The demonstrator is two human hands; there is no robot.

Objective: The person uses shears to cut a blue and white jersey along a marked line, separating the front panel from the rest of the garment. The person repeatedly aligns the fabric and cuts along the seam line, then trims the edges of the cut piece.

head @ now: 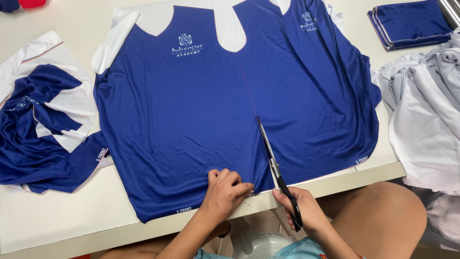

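Blue shirt cloth (182,124) spread flat on our white table (57,225), our left hand (224,192) pressing its bottom edge with fingers curled, holding nothing, our right hand (302,208) gripping black scissors (275,165), blades open on the cloth, grey cloth pile (426,110) at right

Flat blue printed fabric (191,120) on the table, black-handled scissors (275,165) cutting it
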